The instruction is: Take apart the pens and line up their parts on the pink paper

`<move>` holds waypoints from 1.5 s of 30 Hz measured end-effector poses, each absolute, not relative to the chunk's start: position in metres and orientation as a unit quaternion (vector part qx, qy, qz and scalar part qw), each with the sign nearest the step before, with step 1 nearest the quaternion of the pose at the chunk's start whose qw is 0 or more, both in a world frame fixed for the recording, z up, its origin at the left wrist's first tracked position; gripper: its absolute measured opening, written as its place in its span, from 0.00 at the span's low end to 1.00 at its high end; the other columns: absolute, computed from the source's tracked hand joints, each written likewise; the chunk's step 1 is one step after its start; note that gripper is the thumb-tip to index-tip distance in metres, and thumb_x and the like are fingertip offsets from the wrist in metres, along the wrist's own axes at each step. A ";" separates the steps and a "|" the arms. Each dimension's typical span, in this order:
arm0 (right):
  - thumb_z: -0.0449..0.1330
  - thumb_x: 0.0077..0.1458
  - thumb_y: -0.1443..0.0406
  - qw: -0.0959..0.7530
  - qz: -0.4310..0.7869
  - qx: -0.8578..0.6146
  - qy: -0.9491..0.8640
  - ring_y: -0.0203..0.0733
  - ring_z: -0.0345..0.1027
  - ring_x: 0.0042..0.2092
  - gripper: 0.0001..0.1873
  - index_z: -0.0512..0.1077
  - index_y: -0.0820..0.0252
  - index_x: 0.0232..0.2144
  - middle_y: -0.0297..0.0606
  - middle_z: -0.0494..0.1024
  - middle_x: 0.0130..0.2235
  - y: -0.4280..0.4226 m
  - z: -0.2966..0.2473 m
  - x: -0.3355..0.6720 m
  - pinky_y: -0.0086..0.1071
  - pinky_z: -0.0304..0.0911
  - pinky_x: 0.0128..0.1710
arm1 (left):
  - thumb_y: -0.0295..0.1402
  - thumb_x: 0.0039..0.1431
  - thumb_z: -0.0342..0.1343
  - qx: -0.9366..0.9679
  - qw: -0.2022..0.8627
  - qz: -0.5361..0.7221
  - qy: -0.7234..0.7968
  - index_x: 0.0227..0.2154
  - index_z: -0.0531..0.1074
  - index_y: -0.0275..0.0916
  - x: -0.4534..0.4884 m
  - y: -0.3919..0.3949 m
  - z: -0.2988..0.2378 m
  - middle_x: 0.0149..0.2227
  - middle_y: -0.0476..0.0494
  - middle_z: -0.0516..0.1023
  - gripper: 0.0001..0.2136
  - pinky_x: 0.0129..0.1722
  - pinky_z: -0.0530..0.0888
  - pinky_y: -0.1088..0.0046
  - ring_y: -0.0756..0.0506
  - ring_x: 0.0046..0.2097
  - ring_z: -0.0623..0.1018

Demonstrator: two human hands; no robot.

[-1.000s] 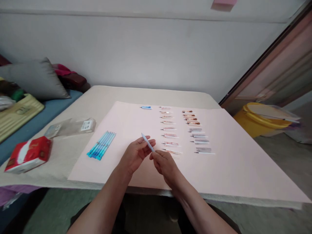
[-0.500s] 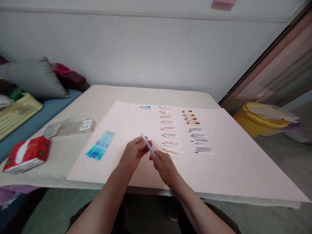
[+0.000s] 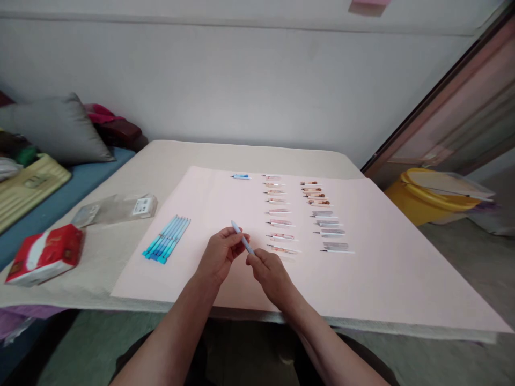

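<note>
A slim pale blue pen [image 3: 247, 246] is held at a slant between my two hands above the pink sheet [image 3: 225, 203]. The thumb and fingers of my left hand [image 3: 220, 251] pinch it around its upper part, with its tip sticking out beyond them. My right hand [image 3: 269, 271] grips its lower end, which the fingers hide. To the left lie several blue pens [image 3: 168, 240] side by side. Right of my hands runs a column of pink-patterned pen parts with thin refills [image 3: 280, 222]. One blue pen body with a refill [image 3: 240, 176] lies at the far edge.
Further right is another column of brown and grey pen parts [image 3: 328, 232]. A red tissue pack [image 3: 48, 252] and a clear plastic bag [image 3: 116, 209] lie on the left of the cream tabletop. A yellow bucket [image 3: 426, 198] stands beyond the right edge.
The pen's tip has dipped very slightly toward me, with both hands still on it. Everything else on the table lies as before.
</note>
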State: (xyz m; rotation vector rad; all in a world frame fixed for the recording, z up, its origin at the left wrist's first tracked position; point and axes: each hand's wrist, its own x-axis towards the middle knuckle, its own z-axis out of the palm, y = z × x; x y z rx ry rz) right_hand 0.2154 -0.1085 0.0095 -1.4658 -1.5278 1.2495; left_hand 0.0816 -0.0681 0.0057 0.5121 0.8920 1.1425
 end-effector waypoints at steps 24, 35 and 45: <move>0.49 0.55 0.62 0.322 0.460 -0.569 -0.600 0.31 0.54 0.21 0.13 0.65 0.60 0.21 0.27 0.60 0.16 -0.110 0.012 0.216 0.26 0.48 0.23 | 0.26 0.48 0.60 0.134 0.698 0.536 0.456 0.26 0.69 0.33 0.072 -0.059 0.002 0.28 0.42 0.75 0.05 0.28 0.73 0.78 0.50 0.30 0.75; 0.50 0.55 0.60 0.381 0.461 -0.577 -0.556 0.30 0.53 0.19 0.13 0.65 0.59 0.22 0.26 0.60 0.15 -0.108 0.010 0.220 0.26 0.50 0.21 | 0.27 0.52 0.56 0.129 0.700 0.539 0.450 0.26 0.67 0.33 0.069 -0.059 0.003 0.26 0.39 0.76 0.03 0.26 0.73 0.78 0.51 0.27 0.75; 0.52 0.52 0.60 0.417 0.448 -0.592 -0.525 0.30 0.53 0.16 0.11 0.66 0.59 0.22 0.28 0.64 0.16 -0.104 0.008 0.221 0.26 0.50 0.18 | 0.29 0.51 0.57 0.160 0.739 0.500 0.421 0.26 0.67 0.34 0.093 -0.073 -0.003 0.30 0.38 0.77 0.05 0.28 0.74 0.74 0.48 0.30 0.77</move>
